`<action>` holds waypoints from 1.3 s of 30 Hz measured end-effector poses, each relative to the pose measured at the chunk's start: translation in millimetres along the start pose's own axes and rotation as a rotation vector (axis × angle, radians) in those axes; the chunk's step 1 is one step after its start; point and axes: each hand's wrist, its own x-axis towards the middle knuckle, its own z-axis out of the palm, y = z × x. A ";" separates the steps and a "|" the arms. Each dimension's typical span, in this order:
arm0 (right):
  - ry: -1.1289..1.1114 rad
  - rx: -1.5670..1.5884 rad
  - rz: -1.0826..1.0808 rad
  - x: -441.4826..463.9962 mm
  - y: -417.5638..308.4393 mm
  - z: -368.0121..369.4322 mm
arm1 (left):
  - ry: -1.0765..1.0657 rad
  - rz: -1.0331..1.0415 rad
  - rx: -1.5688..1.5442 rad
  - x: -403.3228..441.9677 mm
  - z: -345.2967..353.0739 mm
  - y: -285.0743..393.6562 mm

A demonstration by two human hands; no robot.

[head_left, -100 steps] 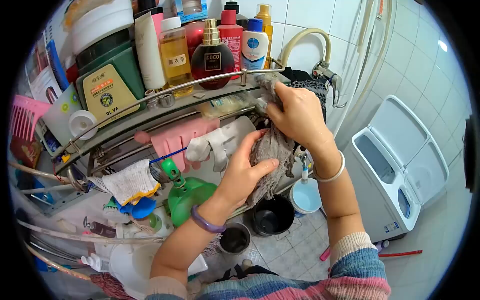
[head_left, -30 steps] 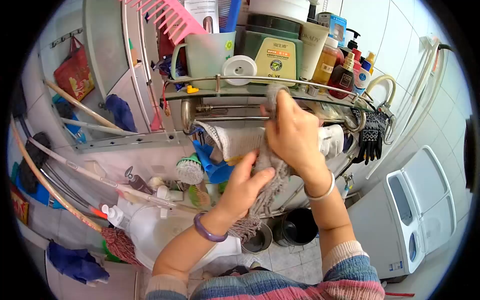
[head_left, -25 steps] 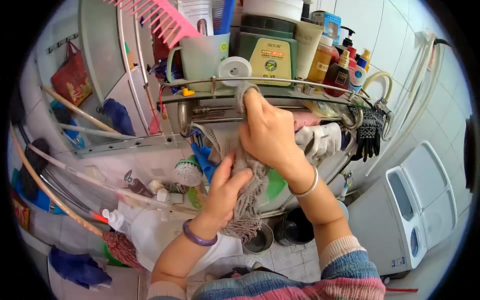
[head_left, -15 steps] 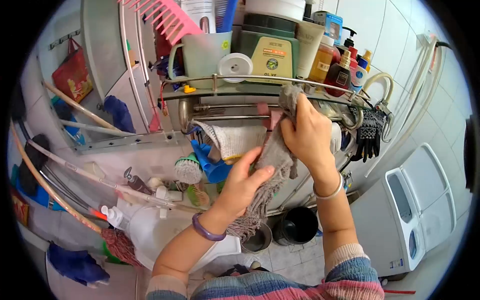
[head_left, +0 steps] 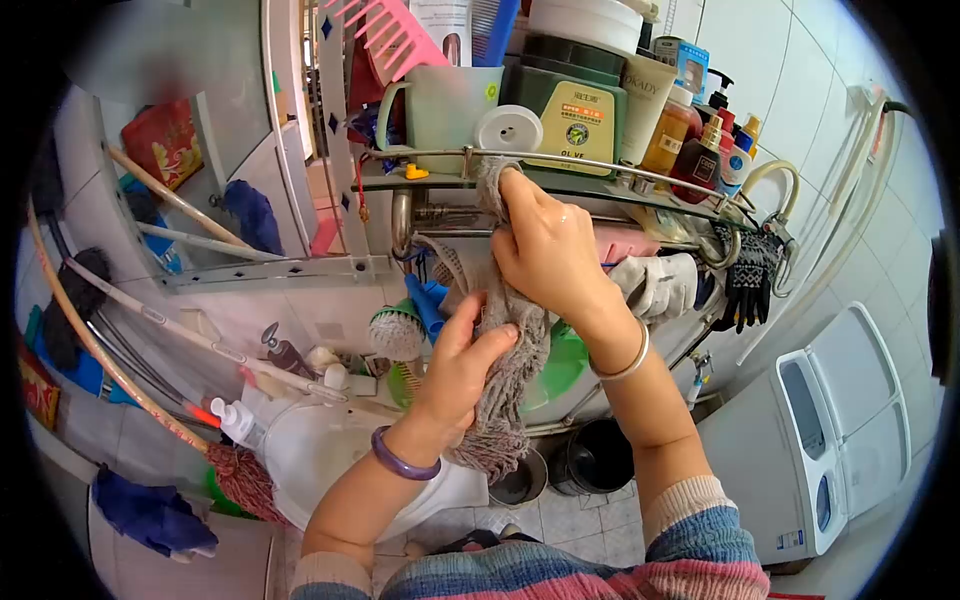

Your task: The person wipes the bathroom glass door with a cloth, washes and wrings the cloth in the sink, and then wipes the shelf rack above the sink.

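A wrung, stringy grey rag (head_left: 515, 350) hangs lengthwise between my two hands. Its top end pokes out of my right hand (head_left: 552, 240), which is closed around it just under the glass shelf's front rail. Lower down, my left hand (head_left: 455, 372) is closed on the rag's left side, thumb across the front. The shaggy bottom hangs near the white sink (head_left: 350, 462) and above a grey bucket (head_left: 530, 480). Behind my hands runs a metal towel bar with a pale cloth (head_left: 655, 283) over it; the rag hides part of the bar.
The glass shelf (head_left: 580, 183) holds a cup (head_left: 450, 110), an olive-labelled jar (head_left: 570, 120) and several bottles. Black gloves (head_left: 750, 270) hang at right. A white washing machine (head_left: 760, 440) stands open at right, a black bucket (head_left: 597, 455) below, and long poles (head_left: 200, 340) lean at left.
Both hands and the rag have shifted left along the towel bar. The pale cloth and pink item on the bar now show to the right of my right hand. The view has turned slightly.
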 end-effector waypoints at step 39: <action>-0.147 -0.159 0.123 2.1 -8.5 -3.5 | -0.035 -0.019 -0.035 -12.7 -12.6 13.3</action>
